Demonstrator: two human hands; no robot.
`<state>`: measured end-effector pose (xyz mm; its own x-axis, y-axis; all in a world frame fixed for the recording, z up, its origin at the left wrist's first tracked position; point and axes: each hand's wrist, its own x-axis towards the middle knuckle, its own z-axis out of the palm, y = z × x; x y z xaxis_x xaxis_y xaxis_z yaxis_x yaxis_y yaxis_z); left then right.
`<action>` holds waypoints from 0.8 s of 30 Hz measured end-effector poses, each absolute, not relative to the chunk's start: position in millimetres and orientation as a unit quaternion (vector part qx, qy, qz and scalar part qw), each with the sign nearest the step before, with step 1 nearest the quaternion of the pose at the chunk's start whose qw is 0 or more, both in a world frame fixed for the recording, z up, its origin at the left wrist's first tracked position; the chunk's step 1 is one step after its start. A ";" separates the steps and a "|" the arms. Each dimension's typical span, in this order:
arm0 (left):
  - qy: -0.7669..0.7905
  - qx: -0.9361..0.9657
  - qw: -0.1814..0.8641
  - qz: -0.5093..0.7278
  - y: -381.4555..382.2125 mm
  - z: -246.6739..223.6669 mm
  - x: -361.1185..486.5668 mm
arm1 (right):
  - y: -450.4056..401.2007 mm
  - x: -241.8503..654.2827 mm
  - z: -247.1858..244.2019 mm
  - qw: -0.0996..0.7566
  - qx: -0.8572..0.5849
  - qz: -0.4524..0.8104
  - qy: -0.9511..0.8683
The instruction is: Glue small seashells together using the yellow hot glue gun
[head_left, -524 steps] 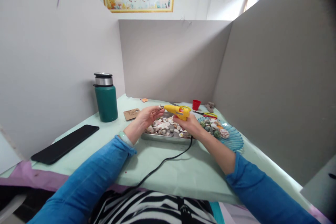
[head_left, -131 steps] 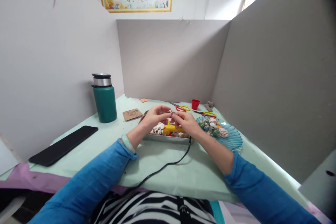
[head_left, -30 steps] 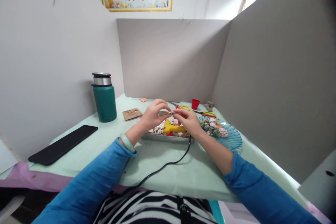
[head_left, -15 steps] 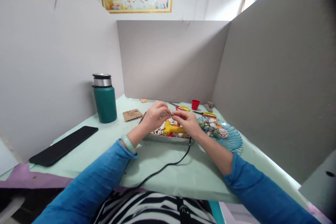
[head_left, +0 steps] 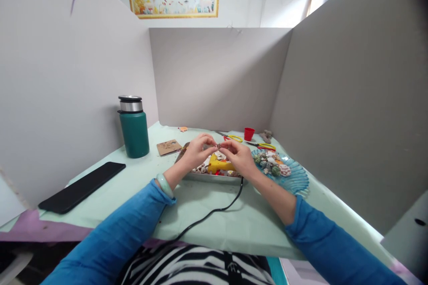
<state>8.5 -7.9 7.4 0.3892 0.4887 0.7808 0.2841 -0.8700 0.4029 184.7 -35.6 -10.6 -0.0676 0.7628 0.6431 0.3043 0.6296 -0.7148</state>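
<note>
My left hand and my right hand meet above a metal tray, fingertips pinched together. Between them is a tiny dark piece, too small to name. Inside the tray, under my hands, lie many small shells and a yellow glue gun, partly covered by my right hand. A black cord runs from the tray toward the table's front edge. To the right of my right hand, a blue shell-shaped plate bears several shells in green, white and brown.
A green bottle and a long black case stand and lie on the left. A brown card is left of the tray. Behind are scissors, a second pair and a red cup. Grey panels enclose three sides.
My left hand has sunk slightly and its fingers have drawn in closer around the tiny piece. The right hand stays almost in place. The view has shifted a little.
</note>
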 end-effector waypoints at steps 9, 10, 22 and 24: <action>0.276 0.734 0.362 0.504 -12.0 5.1 16.6 | -34.3 187.0 -11.3 0.546 -0.396 0.151 -0.723; 0.282 0.726 0.375 0.502 -12.6 5.3 17.1 | -34.6 187.2 -11.1 0.544 -0.399 0.148 -0.723; 0.380 0.720 0.312 0.490 -9.4 5.1 14.6 | -27.5 208.0 6.2 0.491 -0.467 0.076 -0.732; 0.388 0.725 0.297 0.486 -7.8 5.3 13.9 | -21.5 231.4 17.5 0.458 -0.521 0.042 -0.719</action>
<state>13.9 -7.8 5.3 0.2272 0.8507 0.4740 0.2738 -0.5229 0.8072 231.4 -21.5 17.5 -0.0382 0.7875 0.6151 0.7113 0.4537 -0.5368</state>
